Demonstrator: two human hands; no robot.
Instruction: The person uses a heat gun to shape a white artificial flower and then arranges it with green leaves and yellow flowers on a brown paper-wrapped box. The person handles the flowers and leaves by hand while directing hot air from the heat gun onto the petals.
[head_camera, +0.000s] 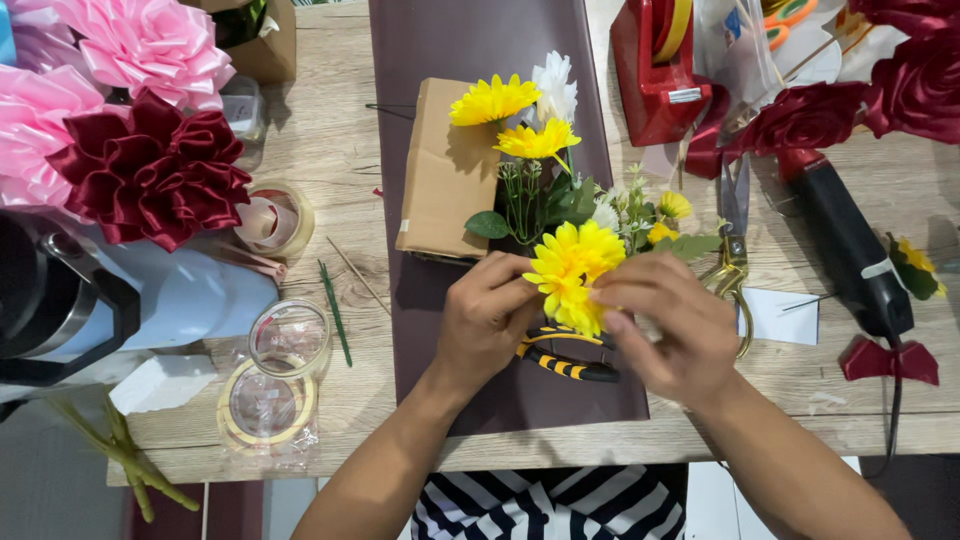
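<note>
- Left hand: fingers curled, pinching the yellow flower from its left side, above the desk's near edge.
- Right hand: fingers closed on the same bloom from the right.
- Yellow flower: held between both hands, over the dark paper sheet running down mid-desk.
- Pliers: on the sheet, just beneath the hands.
- Scissors: right of the hands, partly hidden.
- Tape rolls: near left edge.
- Open room: bare wood left of the sheet.
</note>
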